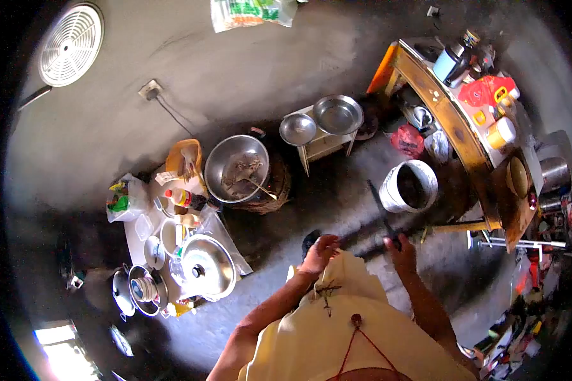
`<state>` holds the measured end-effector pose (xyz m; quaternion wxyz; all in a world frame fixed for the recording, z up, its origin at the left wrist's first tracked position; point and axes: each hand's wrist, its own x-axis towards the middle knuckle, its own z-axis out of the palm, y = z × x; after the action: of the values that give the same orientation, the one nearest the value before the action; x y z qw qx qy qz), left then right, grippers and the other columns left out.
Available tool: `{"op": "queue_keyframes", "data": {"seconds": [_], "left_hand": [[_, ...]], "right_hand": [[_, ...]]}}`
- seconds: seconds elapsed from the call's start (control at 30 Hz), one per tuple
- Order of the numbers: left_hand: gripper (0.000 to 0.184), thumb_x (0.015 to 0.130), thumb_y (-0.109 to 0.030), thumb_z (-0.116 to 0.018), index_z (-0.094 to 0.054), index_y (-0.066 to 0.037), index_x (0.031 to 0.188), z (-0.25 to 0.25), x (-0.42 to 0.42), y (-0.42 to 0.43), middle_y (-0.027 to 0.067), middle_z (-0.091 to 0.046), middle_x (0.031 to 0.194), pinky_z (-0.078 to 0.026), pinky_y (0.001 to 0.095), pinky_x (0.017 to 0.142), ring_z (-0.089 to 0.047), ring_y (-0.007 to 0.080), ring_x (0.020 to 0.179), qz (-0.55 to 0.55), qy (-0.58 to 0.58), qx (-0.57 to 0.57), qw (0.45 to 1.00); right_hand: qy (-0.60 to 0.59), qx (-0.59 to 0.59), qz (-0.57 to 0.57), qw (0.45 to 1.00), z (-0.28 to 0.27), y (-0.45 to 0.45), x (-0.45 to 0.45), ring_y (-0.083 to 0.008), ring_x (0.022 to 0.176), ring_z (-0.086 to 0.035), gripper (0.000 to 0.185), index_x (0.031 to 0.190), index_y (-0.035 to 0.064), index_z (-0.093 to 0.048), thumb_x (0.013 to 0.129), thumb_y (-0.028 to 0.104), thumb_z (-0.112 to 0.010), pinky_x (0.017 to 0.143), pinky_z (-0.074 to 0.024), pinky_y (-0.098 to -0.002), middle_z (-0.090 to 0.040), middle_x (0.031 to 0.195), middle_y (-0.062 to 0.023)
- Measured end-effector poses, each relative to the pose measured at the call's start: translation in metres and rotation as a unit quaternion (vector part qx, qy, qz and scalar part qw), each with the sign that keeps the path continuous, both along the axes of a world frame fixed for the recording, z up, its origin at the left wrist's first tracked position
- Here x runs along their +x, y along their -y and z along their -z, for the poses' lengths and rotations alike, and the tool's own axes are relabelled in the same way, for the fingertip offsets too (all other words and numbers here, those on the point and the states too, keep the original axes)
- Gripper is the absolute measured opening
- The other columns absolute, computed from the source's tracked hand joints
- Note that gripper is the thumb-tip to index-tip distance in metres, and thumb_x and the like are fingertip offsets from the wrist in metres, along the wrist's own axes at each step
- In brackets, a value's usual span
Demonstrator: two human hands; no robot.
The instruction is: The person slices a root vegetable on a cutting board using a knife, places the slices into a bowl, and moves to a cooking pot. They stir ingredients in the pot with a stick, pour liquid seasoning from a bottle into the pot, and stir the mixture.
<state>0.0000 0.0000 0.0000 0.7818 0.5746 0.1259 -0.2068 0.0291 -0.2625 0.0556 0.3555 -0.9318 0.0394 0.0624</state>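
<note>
Centrally: long, dark, slender tool (379,203) gripped in my right hand (403,253), slanting up-left beside white bucket (392,192); left hand (322,253) curled, contents unclear.

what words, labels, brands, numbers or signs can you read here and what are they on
None can be read for certain.
Green and orange print on the plastic bag at the top: too blurred to read.
Label on the red-capped bottle: too small.
Green marking on the white bag at the left: too blurred.
Yellow mark on the red bag: unreadable.
</note>
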Motion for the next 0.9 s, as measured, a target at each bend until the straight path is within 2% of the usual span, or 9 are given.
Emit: {"op": "queue_keyframes", "data": {"seconds": [0.07, 0.3, 0.33, 0.47, 0.57, 0.63, 0.7, 0.77, 0.9], "left_hand": [[0.026, 0.088, -0.012, -0.052, -0.050, -0.001, 0.110, 0.002, -0.006, -0.033, 0.0085, -0.061, 0.096, -0.048, 0.0276, 0.069, -0.059, 0.0146, 0.078, 0.006, -0.032, 0.085, 0.996], [0.028, 0.082, -0.013, -0.059, -0.055, -0.003, 0.108, 0.004, 0.039, -0.029, 0.0086, -0.061, 0.090, -0.049, 0.0283, 0.069, -0.058, 0.0141, 0.075, 0.107, -0.069, 0.206, 0.970], [0.029, 0.080, -0.013, -0.060, -0.057, -0.005, 0.108, 0.009, 0.044, -0.038, 0.0086, -0.062, 0.090, -0.049, 0.0291, 0.071, -0.059, 0.0146, 0.075, 0.157, -0.008, 0.263, 0.952], [0.044, 0.072, -0.007, -0.061, -0.055, -0.006, 0.116, 0.058, 0.062, -0.074, 0.0072, -0.062, 0.097, -0.047, 0.0271, 0.075, -0.058, 0.0139, 0.085, 0.135, 0.001, 0.223, 0.966], [0.052, 0.073, -0.003, -0.055, -0.046, -0.006, 0.124, 0.005, 0.104, -0.042, 0.0095, -0.060, 0.102, -0.047, 0.0292, 0.079, -0.058, 0.0170, 0.092, 0.178, -0.047, 0.192, 0.964], [0.052, 0.075, -0.002, -0.055, -0.044, -0.006, 0.125, 0.033, 0.108, -0.031, 0.0115, -0.057, 0.107, -0.047, 0.0308, 0.080, -0.057, 0.0191, 0.095, 0.223, -0.019, 0.144, 0.964], [0.047, 0.077, -0.001, -0.054, -0.046, -0.006, 0.123, 0.050, 0.107, -0.003, 0.0134, -0.054, 0.110, -0.047, 0.0325, 0.080, -0.057, 0.0212, 0.097, 0.274, 0.001, 0.154, 0.949], [0.036, 0.080, 0.000, -0.052, -0.051, -0.005, 0.116, 0.039, 0.113, 0.046, 0.0146, -0.055, 0.111, -0.047, 0.0331, 0.082, -0.057, 0.0220, 0.099, 0.298, 0.232, 0.179, 0.908], [0.029, 0.083, 0.000, -0.051, -0.054, -0.004, 0.111, -0.006, 0.135, 0.153, 0.0148, -0.055, 0.111, -0.046, 0.0335, 0.083, -0.056, 0.0236, 0.101, 0.306, 0.268, 0.174, 0.897]], "right_hand": [[-0.053, 0.165, 0.111, 0.979, -0.016, -0.005, -0.024, -0.0115, 0.055, -0.044, 0.027, 0.080, 0.0033, -0.056, 0.083, 0.030, -0.061, 0.049, -0.0351, -0.0299, -0.048, 0.059, -0.0030], [-0.151, 0.086, 0.290, 0.941, 0.030, 0.073, -0.088, -0.0125, 0.056, -0.044, 0.027, 0.082, 0.0043, -0.055, 0.086, 0.031, -0.055, 0.049, -0.0347, -0.0302, -0.048, 0.061, -0.0026], [-0.119, 0.282, 0.331, 0.892, 0.038, 0.068, -0.097, -0.0104, 0.051, -0.044, 0.029, 0.081, 0.0068, -0.056, 0.086, 0.036, -0.055, 0.045, -0.0329, -0.0273, -0.046, 0.057, -0.0004], [-0.109, 0.254, 0.365, 0.889, -0.004, 0.021, -0.083, -0.0077, 0.039, -0.038, 0.028, 0.073, 0.0066, -0.052, 0.085, 0.030, -0.059, 0.037, -0.0325, -0.0260, -0.042, 0.050, 0.0012], [-0.058, 0.264, 0.386, 0.882, -0.004, 0.039, -0.076, -0.0072, 0.043, -0.040, 0.024, 0.073, 0.0059, -0.052, 0.086, 0.026, -0.057, 0.040, -0.0332, -0.0261, -0.046, 0.054, 0.0001], [0.078, 0.129, 0.363, 0.920, -0.008, 0.051, -0.074, -0.0067, 0.047, -0.042, 0.020, 0.075, 0.0059, -0.052, 0.086, 0.022, -0.056, 0.043, -0.0346, -0.0257, -0.046, 0.055, 0.0006], [0.055, 0.136, 0.385, 0.911, 0.010, 0.077, -0.104, -0.0071, 0.050, -0.043, 0.017, 0.077, 0.0046, -0.052, 0.085, 0.020, -0.055, 0.046, -0.0358, -0.0256, -0.046, 0.055, -0.0001], [0.026, 0.150, 0.434, 0.888, 0.024, 0.114, -0.118, -0.0183, 0.059, -0.049, 0.025, 0.082, 0.0005, -0.053, 0.084, 0.025, -0.056, 0.056, -0.0403, -0.0339, -0.053, 0.063, -0.0109], [0.041, 0.113, 0.457, 0.881, 0.005, 0.174, -0.128, -0.0260, 0.053, -0.053, 0.028, 0.082, 0.0004, -0.053, 0.085, 0.028, -0.056, 0.050, -0.0407, -0.0378, -0.054, 0.059, -0.0132]]}}
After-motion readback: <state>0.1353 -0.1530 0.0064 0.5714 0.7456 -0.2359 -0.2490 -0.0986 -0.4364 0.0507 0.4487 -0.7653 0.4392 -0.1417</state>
